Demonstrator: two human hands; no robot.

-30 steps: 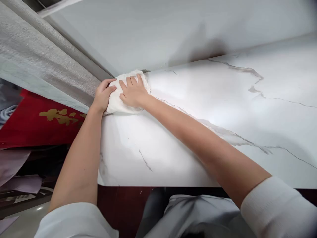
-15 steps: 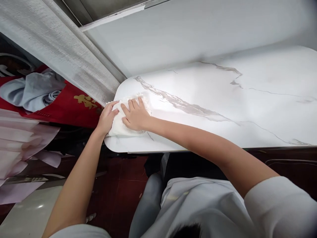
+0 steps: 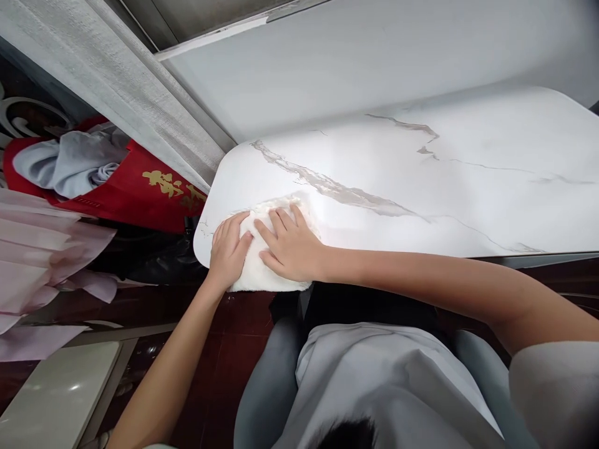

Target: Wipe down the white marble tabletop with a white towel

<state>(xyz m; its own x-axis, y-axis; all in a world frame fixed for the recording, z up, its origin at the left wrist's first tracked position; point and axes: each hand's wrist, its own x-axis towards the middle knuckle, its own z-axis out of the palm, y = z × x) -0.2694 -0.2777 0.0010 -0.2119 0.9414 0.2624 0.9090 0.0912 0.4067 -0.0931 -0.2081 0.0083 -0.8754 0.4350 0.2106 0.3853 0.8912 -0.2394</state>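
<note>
A white fluffy cloth [image 3: 255, 268] lies on the left end of the white marble-patterned tabletop [image 3: 384, 231], its near part hanging over the front edge. My left hand [image 3: 229, 249] rests on the cloth's left side, fingers laid flat and the thumb apart. Spread fingers of my right hand [image 3: 294, 246] press flat on its right part, and the forearm reaches in from the right. Both hands touch the cloth from above; what is under the palms is hidden.
Behind the tabletop stands a pale grey panel [image 3: 337, 62]. A whitish curtain [image 3: 126, 81] hangs at the left. Beyond it are a red bag [image 3: 140, 193] with gold lettering and grey cloth [image 3: 84, 159] inside, and pink fabric [image 3: 51, 249]. Dark red floor [image 3: 206, 368] shows below.
Both hands and the cloth have moved right and toward me along the tabletop, and the cloth now overhangs the front edge. The view has shifted slightly.
</note>
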